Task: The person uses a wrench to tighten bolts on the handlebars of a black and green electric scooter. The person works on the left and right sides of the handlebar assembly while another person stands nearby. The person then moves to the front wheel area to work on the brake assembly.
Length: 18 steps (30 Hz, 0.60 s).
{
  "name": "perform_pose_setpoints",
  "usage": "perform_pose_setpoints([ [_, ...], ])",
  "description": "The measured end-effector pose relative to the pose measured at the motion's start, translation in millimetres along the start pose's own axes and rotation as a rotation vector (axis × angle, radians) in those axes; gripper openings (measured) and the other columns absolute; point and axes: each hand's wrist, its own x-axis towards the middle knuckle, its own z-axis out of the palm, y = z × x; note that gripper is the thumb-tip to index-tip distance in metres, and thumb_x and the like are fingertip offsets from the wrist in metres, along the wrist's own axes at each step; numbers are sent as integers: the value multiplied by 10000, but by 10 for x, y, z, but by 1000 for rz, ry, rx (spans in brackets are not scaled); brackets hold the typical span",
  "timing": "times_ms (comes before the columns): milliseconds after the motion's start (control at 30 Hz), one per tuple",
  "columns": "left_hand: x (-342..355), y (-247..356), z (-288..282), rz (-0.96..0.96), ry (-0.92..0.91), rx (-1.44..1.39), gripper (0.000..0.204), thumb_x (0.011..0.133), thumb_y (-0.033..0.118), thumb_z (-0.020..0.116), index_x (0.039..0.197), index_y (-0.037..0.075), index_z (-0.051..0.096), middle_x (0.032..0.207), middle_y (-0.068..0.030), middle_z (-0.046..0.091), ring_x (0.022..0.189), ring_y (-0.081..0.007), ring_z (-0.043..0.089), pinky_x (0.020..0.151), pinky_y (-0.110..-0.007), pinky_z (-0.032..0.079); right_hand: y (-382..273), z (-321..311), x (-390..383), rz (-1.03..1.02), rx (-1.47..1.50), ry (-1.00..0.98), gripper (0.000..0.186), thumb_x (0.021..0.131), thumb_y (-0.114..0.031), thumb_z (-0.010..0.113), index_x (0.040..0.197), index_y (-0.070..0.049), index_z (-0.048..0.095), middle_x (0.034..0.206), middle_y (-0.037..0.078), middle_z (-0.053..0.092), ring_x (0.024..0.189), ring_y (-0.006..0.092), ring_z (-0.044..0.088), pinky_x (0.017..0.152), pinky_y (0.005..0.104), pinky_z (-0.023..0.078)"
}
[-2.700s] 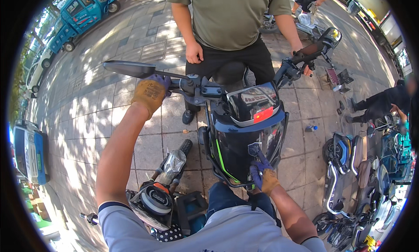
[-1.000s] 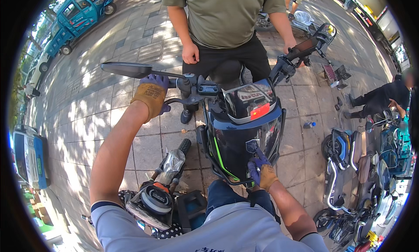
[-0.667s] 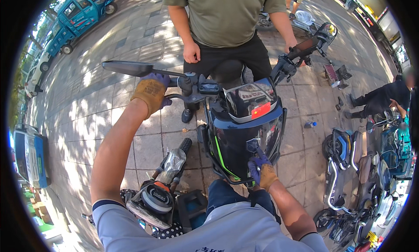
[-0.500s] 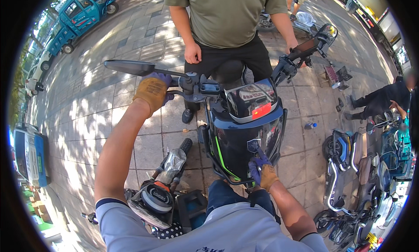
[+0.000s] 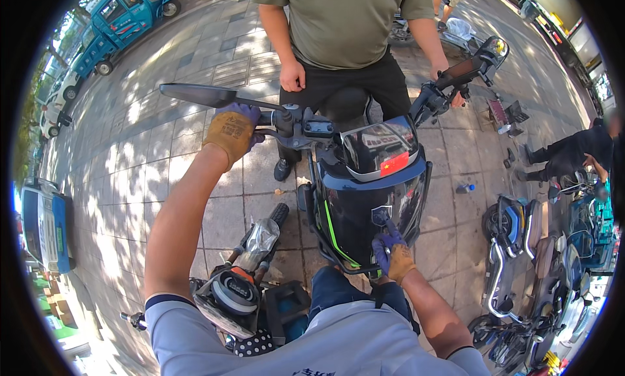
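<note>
Dark scooter faces the bottom of the frame, one hand on its bar

The scooter (image 5: 351, 226) stands on the paving (image 5: 218, 220) in the centre of the frame, its nose pointing at the lower edge. Its long axis runs up the frame, toward a person in an olive shirt (image 5: 355, 31) at upper centre. The handlebar (image 5: 265, 119) lies crosswise, its far end higher at upper right, and a long black mirror (image 5: 198, 95) reaches toward the left.

Left of centre, the left hand (image 5: 232, 131), in a tan and purple glove, is wrapped around the near end of the handlebar, below the mirror. The right hand (image 5: 393, 253), gloved alike, is at the front panel just below centre. Its index finger extends up the frame to the lower edge of a shield-shaped badge (image 5: 380, 214); the others are curled. Whether they pinch anything, I cannot tell; nor whether the fingertip touches.

Above the badge, a red sticker (image 5: 394, 163) marks the dark windscreen (image 5: 364, 145).
</note>
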Motion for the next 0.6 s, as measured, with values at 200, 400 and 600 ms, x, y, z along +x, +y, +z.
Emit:
perform_pose_setpoints([
  [200, -73, 41, -138, 13, -89, 15, 700, 911, 420, 722, 1444, 17, 515, 1318, -226, 631, 1246, -387, 587, 1051, -461, 450, -21, -24, -6, 27, 37, 1, 242, 957, -231, 662, 1122, -62, 716, 1528, 292, 462, 1222, 484, 597, 1024, 502, 510],
  [400, 57, -48, -17, -19, 4, -54, 390, 891, 326, 756, 1182, 89, 652, 1119, -142, 726, 1113, -322, 675, 948, -435, 519, -36, 4, 21, 25, 4, -13, 230, 954, -218, 661, 1115, -62, 713, 1548, 288, 441, 1231, 481, 594, 1021, 497, 513],
  [600, -87, -62, 80, 43, 164, 41, 393, 864, 339, 780, 1153, 91, 682, 1126, -150, 723, 1103, -325, 680, 930, -438, 530, 0, 29, 3, 7, 25, 14, 220, 953, -215, 659, 1121, -84, 714, 1564, 289, 419, 1243, 475, 591, 1014, 492, 519],
])
